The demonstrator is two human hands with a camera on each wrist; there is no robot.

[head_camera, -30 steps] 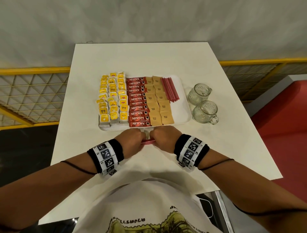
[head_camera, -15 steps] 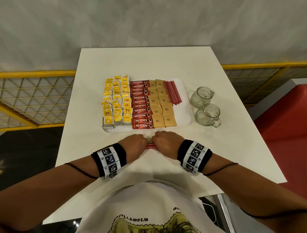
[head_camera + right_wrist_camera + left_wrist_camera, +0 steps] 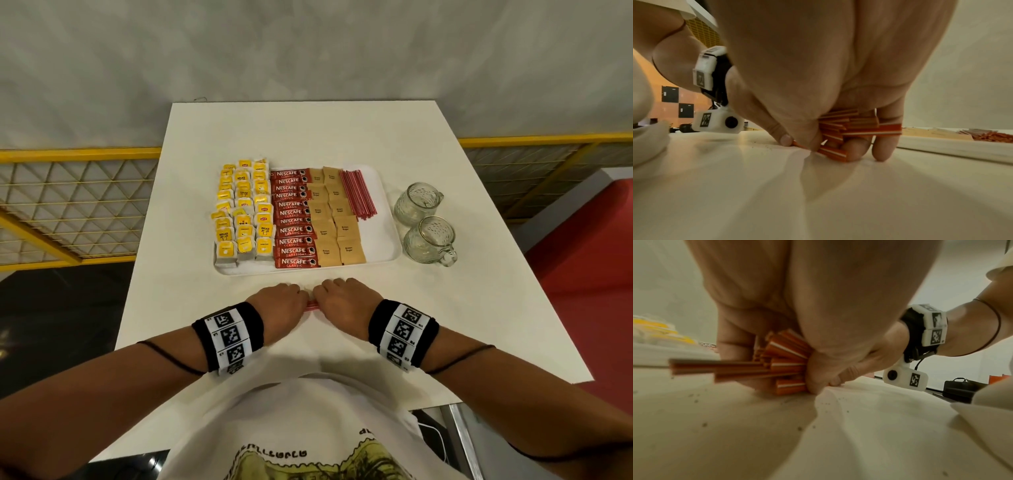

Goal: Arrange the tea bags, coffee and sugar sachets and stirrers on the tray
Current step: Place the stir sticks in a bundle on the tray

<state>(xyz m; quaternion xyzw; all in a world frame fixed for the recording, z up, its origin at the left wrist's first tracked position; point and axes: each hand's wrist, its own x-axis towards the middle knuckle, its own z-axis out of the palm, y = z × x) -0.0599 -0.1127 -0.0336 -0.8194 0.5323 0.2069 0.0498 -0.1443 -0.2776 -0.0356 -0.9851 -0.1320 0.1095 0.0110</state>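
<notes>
While both hands sit knuckles-up on the white table (image 3: 404,144) just in front of the tray (image 3: 383,240), they share one bundle of red stirrers (image 3: 312,306) lying crosswise between them. The left hand (image 3: 279,305) curls its fingers and thumb round the bundle's left end; from the left wrist view the ends fan out unevenly past the fingers (image 3: 735,344), one stirrer sticking out farther than the others. The right hand (image 3: 342,303) wraps the right end in the same way, its fingertips (image 3: 882,151) pressed down on the tabletop with the stirrer ends (image 3: 851,129) jutting between them at mixed lengths. Only a short red stretch of the bundle shows between the two fists from the head view.

On the tray, yellow tea bags (image 3: 244,216) fill the left side in three columns, red coffee sachets (image 3: 293,219) form one stacked column beside them, and brown sugar sachets (image 3: 334,222) lie in two columns to the right of those. A second pile of red stirrers (image 3: 358,193) rests at the tray's far right part, angled slightly. Two glass mugs (image 3: 423,222) stand on the table just right of the tray, close together
</notes>
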